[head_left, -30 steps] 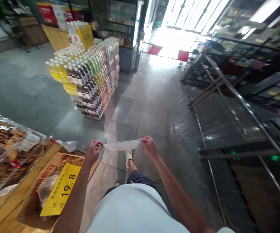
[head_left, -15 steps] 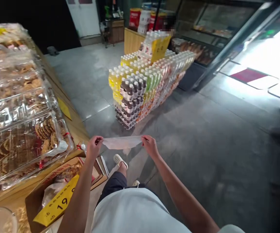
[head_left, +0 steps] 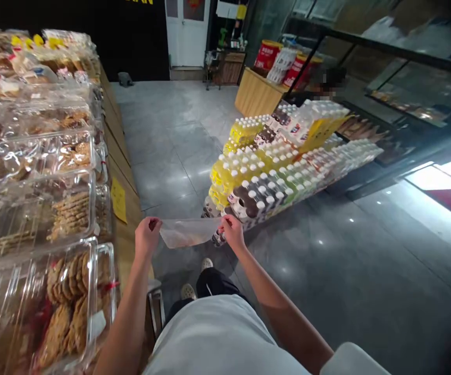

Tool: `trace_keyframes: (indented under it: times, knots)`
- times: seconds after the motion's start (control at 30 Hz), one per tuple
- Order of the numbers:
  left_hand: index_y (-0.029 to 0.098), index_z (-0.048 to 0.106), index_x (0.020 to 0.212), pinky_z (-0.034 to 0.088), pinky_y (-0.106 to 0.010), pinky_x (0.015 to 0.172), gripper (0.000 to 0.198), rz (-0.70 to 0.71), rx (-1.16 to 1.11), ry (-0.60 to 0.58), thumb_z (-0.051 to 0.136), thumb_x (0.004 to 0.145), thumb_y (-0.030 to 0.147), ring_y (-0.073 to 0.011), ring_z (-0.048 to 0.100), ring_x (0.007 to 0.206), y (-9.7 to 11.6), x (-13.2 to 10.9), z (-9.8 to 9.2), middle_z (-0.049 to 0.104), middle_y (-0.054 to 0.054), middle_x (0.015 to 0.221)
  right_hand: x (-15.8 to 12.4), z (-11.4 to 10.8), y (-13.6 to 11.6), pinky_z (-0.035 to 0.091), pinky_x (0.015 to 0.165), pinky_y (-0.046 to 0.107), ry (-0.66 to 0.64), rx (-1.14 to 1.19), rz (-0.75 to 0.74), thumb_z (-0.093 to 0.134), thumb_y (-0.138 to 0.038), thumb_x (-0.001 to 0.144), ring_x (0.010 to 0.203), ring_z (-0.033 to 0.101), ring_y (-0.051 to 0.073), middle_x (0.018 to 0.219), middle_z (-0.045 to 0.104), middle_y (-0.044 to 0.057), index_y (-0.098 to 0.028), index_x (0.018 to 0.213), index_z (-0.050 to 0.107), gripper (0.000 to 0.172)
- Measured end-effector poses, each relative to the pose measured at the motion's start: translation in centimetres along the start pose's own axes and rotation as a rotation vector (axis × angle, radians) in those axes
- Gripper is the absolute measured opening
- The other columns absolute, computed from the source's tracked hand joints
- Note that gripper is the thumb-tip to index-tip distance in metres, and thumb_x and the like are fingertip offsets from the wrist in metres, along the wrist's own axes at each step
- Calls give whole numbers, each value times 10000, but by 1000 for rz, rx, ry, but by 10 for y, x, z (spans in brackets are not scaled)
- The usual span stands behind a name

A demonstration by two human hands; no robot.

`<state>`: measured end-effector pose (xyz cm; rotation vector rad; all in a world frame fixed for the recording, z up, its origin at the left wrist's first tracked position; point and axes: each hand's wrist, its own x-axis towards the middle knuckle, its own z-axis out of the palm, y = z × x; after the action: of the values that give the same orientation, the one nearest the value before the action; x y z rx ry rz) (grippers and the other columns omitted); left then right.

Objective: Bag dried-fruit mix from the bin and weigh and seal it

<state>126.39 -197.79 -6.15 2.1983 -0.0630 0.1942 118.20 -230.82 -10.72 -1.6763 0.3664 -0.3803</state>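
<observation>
Your left hand (head_left: 147,235) pinched one end of a clear plastic bag (head_left: 188,233) between thumb and fingers, and your right hand (head_left: 231,233) pinched the other end, both closed narrowly on it. The bag hung pulled out flat between them, in the air in front of your pale shirt (head_left: 217,338) (you could not tell from this view whether its mouth had opened). Below it, your pale clogs (head_left: 188,291) stood on the grey tile floor (head_left: 171,177).

To your left ran a wooden tabletop (head_left: 126,245) with rows of clear clamshell boxes of cookies (head_left: 69,307), the nearest just beside your left forearm, and a yellow price card (head_left: 118,200) was stuck to its side. Ahead and to the right, a stack of bottled drinks (head_left: 264,177) stood on the floor, its near corner appearing just past your right hand, though you could not tell whether they touched. Beyond it, a person (head_left: 333,83), blurred, stood near a wooden counter (head_left: 254,94), and a white door (head_left: 186,34) closed off the far wall.
</observation>
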Motion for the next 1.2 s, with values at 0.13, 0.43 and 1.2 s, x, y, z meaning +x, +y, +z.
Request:
trace_keyframes:
  times: [0.13,0.43,1.2]
  knots:
    - [216,704,936,486,-306,688,232,-75,28,33,618,912,429,-204,656,709,-15,98,15,728,-49,834,111,59,5,615,598,335,-54,58,-17,637,-521,900,632,726,235,731,717,43,-217,880,626,305]
    - [218,689,831,457,-321,724,210,-81,153,82,612,871,409,-223,631,763,-27,327,24,697,-54,791,348,181,-14,610,590,321,-107,142,39,658,-562,880,600,723,227,696,728,56,-181,923,697,386]
    - [210,724,952,532,-318,772,298,166,-22,-232,633,951,494,-213,679,819,8,964,127,741,-60,904,867,323,-106,570,528,265,130,-3,-123,661,-572,966,656,698,168,1049,751,122,-155,1022,808,445]
